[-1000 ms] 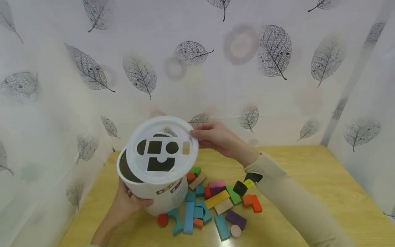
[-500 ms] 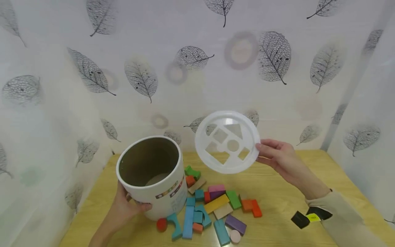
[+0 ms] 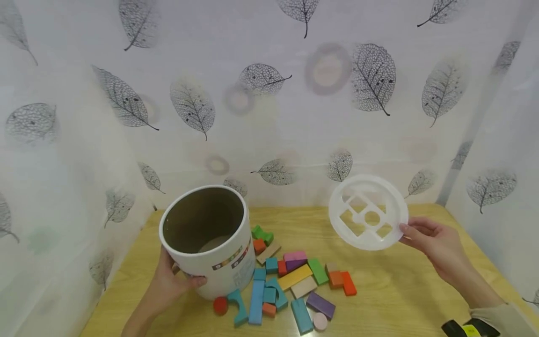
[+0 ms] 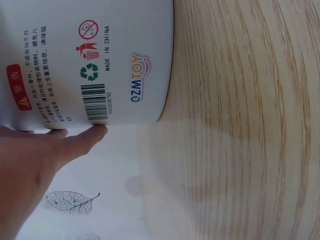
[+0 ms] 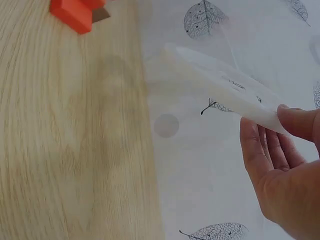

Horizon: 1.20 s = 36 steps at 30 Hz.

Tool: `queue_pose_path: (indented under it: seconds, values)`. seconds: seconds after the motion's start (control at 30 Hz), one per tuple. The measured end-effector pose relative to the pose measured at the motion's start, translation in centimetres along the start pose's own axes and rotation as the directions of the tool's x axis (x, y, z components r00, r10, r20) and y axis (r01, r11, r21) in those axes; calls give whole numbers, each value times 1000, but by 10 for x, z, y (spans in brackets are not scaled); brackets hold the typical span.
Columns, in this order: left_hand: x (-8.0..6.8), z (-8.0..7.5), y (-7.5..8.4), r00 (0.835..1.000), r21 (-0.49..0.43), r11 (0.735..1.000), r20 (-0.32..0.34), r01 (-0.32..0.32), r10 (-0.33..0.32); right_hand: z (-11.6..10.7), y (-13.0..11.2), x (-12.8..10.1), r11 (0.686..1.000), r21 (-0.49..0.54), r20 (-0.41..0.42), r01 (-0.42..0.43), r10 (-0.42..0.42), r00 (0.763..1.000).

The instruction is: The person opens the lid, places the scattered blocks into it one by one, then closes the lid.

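A: What does the left hand (image 3: 172,281) have?

B: The white bucket (image 3: 227,276). Its grip is curled on the side, thumb across the front. The head view hides most of the fingers, but from the left wrist you see fingertips at the wall, just beside a barcode (image 4: 94,102).

A: And where does the bucket stand?

B: On the left part of the desk (image 3: 379,309), mouth uncovered, so its pale inner bottom shows.

A: The right hand (image 3: 440,248)?

B: Its grip pinches the white lid (image 3: 359,217) by the rim, thumb on one face and fingers on the other. The lid is in the air above the right side of the desk, tilted, well apart from the bucket. You can see through its cut-out shapes.

A: What lies between?

B: Loose blocks, spread right beside the bucket: a red round block (image 3: 220,305) near its base, a long blue block (image 3: 256,304), a yellow block (image 3: 295,278) with a green block (image 3: 317,271) at its right end, and a purple block (image 3: 321,305). Farthest right is a red block (image 3: 348,283).
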<state>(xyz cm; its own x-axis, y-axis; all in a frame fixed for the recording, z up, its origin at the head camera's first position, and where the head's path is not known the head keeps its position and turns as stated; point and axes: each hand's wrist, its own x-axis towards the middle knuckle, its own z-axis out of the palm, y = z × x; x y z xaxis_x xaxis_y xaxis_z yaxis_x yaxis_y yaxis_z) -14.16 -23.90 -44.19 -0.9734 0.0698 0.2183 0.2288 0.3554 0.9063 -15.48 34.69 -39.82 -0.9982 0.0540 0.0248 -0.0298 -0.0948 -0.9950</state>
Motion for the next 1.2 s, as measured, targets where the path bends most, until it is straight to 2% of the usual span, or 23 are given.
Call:
queue_pose_path:
  seconds: [0.07, 0.17, 0.2, 0.27, 0.37, 0.43, 0.47, 0.5, 0.57, 0.63, 0.67, 0.7, 0.77, 0.83, 0.93, 1.07, 1.2]
  values:
    - [0, -1, 0, 1000, 6, 1000, 3, -6, 6, -6, 2, -3, 997, -71, -35, 2, -5, 999]
    - [2, -2, -2, 1000, 1, 1000, 6, -25, 25, -13, 3, -7, 977, -213, -84, -25, 7, 996]
    - [2, -2, -2, 999, -1, 1000, 7, -31, 31, -15, 2, -7, 962, -272, -99, -34, 7, 995]
    - [3, -2, -3, 999, -4, 999, 10, -36, 36, -18, 3, -10, 902, -430, -133, -46, -13, 991]
    - [4, -2, -4, 999, -12, 999, 16, -38, 38, -20, 5, -14, 775, -632, -151, -8, -113, 982]
    - [4, -3, -5, 999, -13, 999, 19, -39, 40, -19, 9, -18, 678, -731, -123, 72, -235, 964]
    - [4, -3, -5, 999, -13, 999, 20, -40, 40, -18, 12, -19, 632, -765, -95, 127, -306, 947]
    - [4, -3, -6, 999, -14, 999, 21, -39, 40, -18, 15, -19, 581, -789, -50, 200, -385, 921]
    - [4, -3, -7, 999, -14, 999, 20, -37, 37, -16, 21, -19, 455, -825, 55, 335, -526, 849]
    - [5, -2, -7, 999, -6, 999, 17, -33, 33, -16, 26, -18, 313, -855, 154, 413, -608, 779]
    - [6, -2, -7, 999, -4, 999, 16, -32, 32, -17, 29, -18, 252, -860, 200, 444, -634, 747]
    - [6, -2, -7, 999, -2, 1000, 14, -31, 32, -18, 31, -18, 205, -859, 240, 469, -648, 723]
    - [6, -2, -7, 999, 1, 999, 10, -34, 34, -19, 37, -17, 142, -857, 297, 496, -650, 700]
    - [5, -2, -6, 999, 4, 999, 7, -36, 36, -20, 42, -16, 112, -844, 339, 525, -649, 682]
    - [3, -3, -7, 999, 1, 999, 3, -40, 40, -21, 52, -14, 95, -820, 384, 564, -640, 666]
    - [1, -2, -5, 1000, 2, 1000, 3, -29, 29, -22, 61, -14, 90, -822, 416, 562, -579, 701]
    - [1, -2, -4, 1000, 10, 1000, 3, -19, 19, -22, 69, -14, 46, -831, 454, 554, -520, 724]
